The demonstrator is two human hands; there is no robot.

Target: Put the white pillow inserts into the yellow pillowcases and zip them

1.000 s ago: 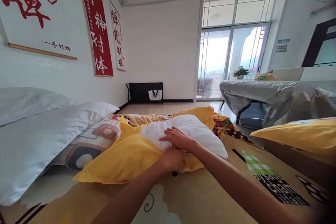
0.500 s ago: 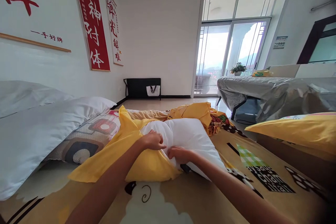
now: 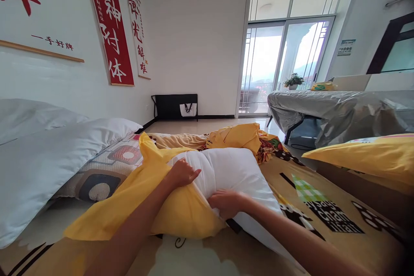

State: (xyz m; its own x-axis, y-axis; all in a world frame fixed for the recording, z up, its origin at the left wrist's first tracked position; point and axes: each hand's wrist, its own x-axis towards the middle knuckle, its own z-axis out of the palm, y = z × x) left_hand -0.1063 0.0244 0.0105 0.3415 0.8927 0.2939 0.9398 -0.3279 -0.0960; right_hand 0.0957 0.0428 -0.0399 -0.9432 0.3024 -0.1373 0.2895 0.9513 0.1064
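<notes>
The puffy white fabric pillow (image 3: pixel 231 166) is now reaching nearer to the person than half a second ago, and the plain yellow cloth cover (image 3: pixel 186 213) is spreading further left — so the cover is wrapping only the pillow's left part while the right part is lying bare. The right hand (image 3: pixel 229 202) is pinching with fingers folded in, apparently on the cover's edge against the pillow. The left hand (image 3: pixel 183 173) is curling loosely over that same edge; whether it is gripping cloth, I cannot tell.

A tan printed bedsheet (image 3: pixel 252 263) is lying beneath. At left, a smooth white pillow (image 3: pixel 64 155) is overlapping a grey-and-beige patterned pillow (image 3: pixel 106 177); a crumpled yellow cloth bundle (image 3: pixel 236 136) is lying beyond. Further off, a table draped in translucent plastic (image 3: pixel 300 99) is standing near glass sliding doors (image 3: pixel 263 64) — and a long red hanging scroll (image 3: pixel 110 26) is brightening the left wall.
</notes>
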